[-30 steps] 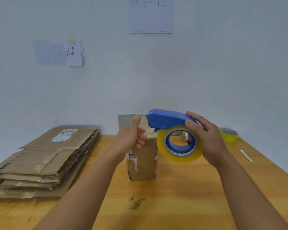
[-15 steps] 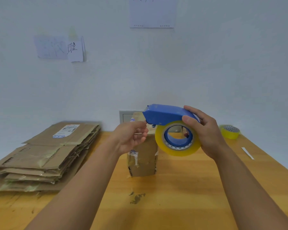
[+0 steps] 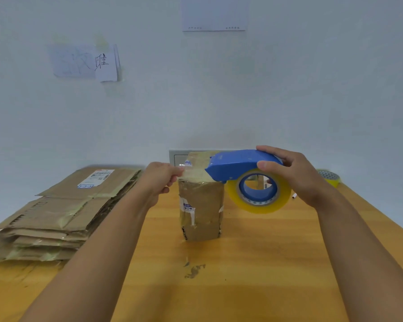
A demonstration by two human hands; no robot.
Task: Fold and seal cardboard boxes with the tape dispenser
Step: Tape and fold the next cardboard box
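Standing upright mid-table on the wooden table (image 3: 254, 263), the small cardboard box (image 3: 200, 210) presents its top for sealing. Head view: right hand (image 3: 296, 175) grips the blue tape dispenser (image 3: 244, 180), fingers curled over its hood and thumb on the side, holding it just above the box top. Left hand (image 3: 158, 180) pinches the free tape end (image 3: 189, 169), stretching a clear strip taut across the box, likely to lay it flat. Flattened cardboard stack (image 3: 63, 210) waits left; a spare tape roll (image 3: 329, 176) sits far right.
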